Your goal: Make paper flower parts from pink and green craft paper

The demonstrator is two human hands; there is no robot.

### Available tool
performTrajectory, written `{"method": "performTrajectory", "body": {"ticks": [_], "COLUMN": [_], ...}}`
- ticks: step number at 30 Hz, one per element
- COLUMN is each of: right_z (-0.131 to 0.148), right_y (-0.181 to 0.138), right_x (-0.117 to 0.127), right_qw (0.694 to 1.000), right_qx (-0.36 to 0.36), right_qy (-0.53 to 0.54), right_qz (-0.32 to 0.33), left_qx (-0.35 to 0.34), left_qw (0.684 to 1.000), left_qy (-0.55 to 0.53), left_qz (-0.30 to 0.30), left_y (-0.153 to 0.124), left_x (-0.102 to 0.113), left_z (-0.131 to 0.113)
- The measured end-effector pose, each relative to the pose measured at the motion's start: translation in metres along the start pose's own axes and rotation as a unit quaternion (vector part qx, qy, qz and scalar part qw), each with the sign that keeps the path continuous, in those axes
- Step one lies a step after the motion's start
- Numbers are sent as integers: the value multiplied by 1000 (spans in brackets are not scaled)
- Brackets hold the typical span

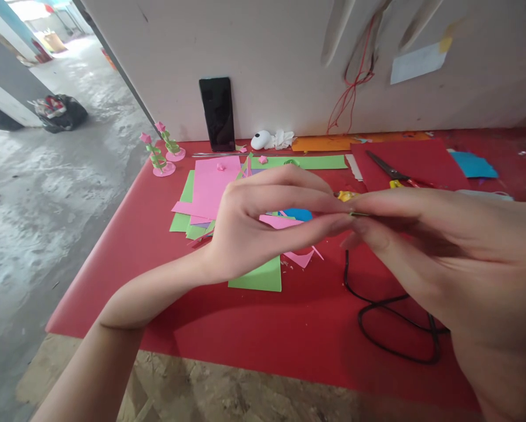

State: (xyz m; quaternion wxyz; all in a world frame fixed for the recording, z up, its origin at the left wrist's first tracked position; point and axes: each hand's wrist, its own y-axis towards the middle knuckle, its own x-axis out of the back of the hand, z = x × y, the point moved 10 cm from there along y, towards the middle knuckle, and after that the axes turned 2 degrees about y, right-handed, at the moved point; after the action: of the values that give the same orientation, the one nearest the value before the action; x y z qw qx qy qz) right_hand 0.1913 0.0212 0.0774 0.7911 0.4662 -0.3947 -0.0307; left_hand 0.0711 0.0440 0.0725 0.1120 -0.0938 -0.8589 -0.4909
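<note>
My left hand (pixel 275 214) and my right hand (pixel 438 246) meet above the table, fingertips almost touching. Between them they pinch a small, thin green paper strip (pixel 358 214), mostly hidden by the fingers. Beneath and behind my left hand lie pink paper (pixel 212 187) and green paper (pixel 260 278), with cut pink scraps (pixel 301 258) close by. Just behind the fingertips shows part of a yellow object (pixel 346 196); its kind is hidden. A blue piece (pixel 298 214) peeks out under my left fingers.
Two pink paper flowers on round bases (pixel 163 170) stand at the back left of the red table (pixel 254 340). A black phone (pixel 217 114) leans on the wall. Scissors (pixel 390 169) lie at the back right; a black cord (pixel 397 351) loops in front.
</note>
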Motion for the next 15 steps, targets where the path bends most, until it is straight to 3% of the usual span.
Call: {"method": "performTrajectory", "body": {"ticks": [9,15], "right_z": [0,3], "right_y": [-3,-5], "right_x": [3,1], "right_qw": [1000,999], "right_qx": [11,31], "right_qy": [3,-42], "right_qz": [7,7], "left_qx": [47,9], "left_qw": [997,1000], "left_qy": [-56,6], "left_qz": [3,18], "left_y": [0,1], "left_x": [-2,-1], "left_z": [6,0]}}
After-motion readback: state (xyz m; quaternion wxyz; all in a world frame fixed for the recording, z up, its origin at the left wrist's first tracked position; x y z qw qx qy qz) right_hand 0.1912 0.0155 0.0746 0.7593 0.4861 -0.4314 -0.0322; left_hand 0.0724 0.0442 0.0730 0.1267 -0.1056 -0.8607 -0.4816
